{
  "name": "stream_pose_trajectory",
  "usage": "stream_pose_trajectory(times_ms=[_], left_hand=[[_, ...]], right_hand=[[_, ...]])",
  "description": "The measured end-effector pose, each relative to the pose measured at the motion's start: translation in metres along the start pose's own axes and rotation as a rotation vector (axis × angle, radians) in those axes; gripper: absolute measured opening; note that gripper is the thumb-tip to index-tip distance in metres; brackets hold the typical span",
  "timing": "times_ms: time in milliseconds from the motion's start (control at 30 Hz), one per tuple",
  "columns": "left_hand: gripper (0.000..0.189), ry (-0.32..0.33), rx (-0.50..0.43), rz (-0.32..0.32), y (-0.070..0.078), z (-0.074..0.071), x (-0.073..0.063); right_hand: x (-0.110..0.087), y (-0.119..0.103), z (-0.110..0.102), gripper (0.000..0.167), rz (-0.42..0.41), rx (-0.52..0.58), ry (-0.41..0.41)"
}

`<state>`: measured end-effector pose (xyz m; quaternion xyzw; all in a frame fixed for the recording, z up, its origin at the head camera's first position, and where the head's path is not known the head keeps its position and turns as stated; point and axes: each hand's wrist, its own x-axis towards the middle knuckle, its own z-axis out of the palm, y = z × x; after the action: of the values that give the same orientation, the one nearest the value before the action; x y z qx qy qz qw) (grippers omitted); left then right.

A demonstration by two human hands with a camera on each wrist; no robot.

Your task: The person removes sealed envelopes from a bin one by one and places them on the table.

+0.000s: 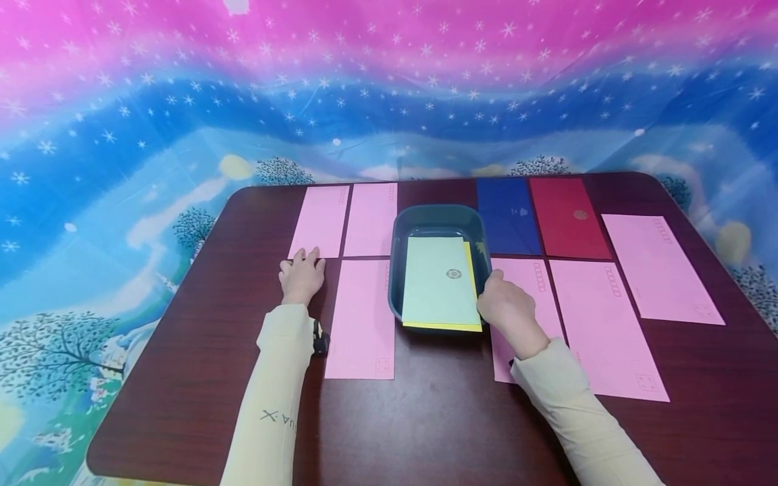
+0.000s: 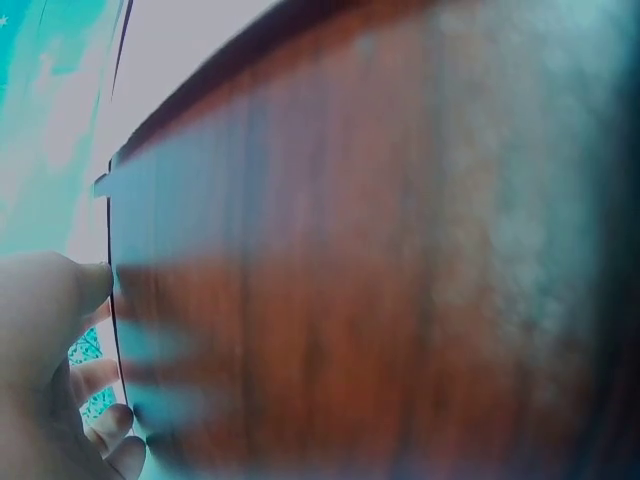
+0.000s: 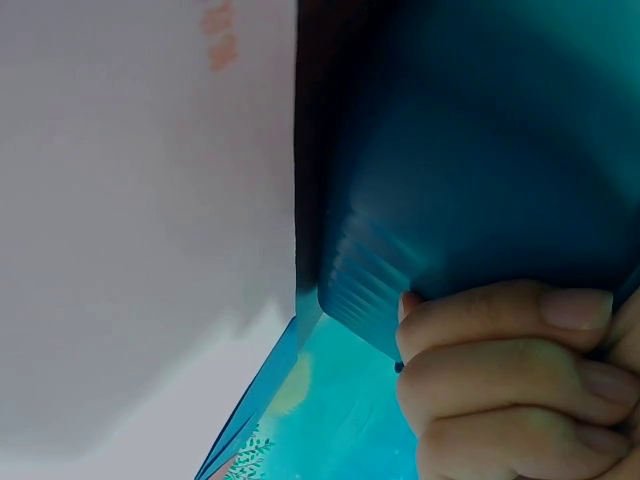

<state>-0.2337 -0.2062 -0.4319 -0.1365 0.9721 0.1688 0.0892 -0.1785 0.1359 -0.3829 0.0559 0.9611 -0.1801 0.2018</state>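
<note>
My right hand [image 1: 509, 310] grips the right side of a dark teal plastic basin [image 1: 440, 221]. In the right wrist view its fingers [image 3: 500, 385] are curled beside the basin's ribbed wall. A pale green envelope [image 1: 434, 290] with a small round emblem lies in the basin, over a yellow envelope [image 1: 469, 270] that shows along its right and lower edges. My left hand [image 1: 302, 275] rests with spread fingers at the lower edge of a pink envelope [image 1: 320, 219]. The left wrist view shows that hand's fingers [image 2: 95, 375] low over the brown table.
On the dark wooden table [image 1: 194, 351] several more pink envelopes lie in rows, one pink envelope [image 1: 361, 317] left of the basin. A blue envelope [image 1: 507, 219] and a red envelope [image 1: 568, 216] lie behind to the right. A snowflake-patterned cloth [image 1: 389, 101] hangs behind the table.
</note>
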Motion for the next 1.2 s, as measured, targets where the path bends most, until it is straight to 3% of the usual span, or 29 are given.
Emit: stream_pose_trajectory(times_ms=[233,500,767,900,1067,1200], left_hand=[[0.053,0.005,-0.003,-0.003,0.000,-0.001,0.000],[0.057,0.087,-0.106,0.003,0.003,-0.004,-0.001],[0.048,0.037,-0.042,0.025,0.009,-0.003,-0.002],[0.048,0.044,-0.042,0.021,0.010,-0.002,-0.004],[0.044,0.166,-0.133,-0.033,0.017,-0.006,-0.010],[0.038,0.272,-0.240,-0.050,0.038,-0.013,-0.016]], right_hand=[[0.000,0.001,0.000,0.064,-0.004,-0.008,-0.004],[0.001,0.001,0.001,0.064,0.002,-0.007,-0.002],[0.001,0.002,0.001,0.063,-0.003,0.005,0.005],[0.001,0.002,0.002,0.063,-0.007,0.005,0.007],[0.002,0.001,0.003,0.064,-0.006,0.001,0.001],[0.002,0.002,0.002,0.063,-0.002,-0.001,0.003]])
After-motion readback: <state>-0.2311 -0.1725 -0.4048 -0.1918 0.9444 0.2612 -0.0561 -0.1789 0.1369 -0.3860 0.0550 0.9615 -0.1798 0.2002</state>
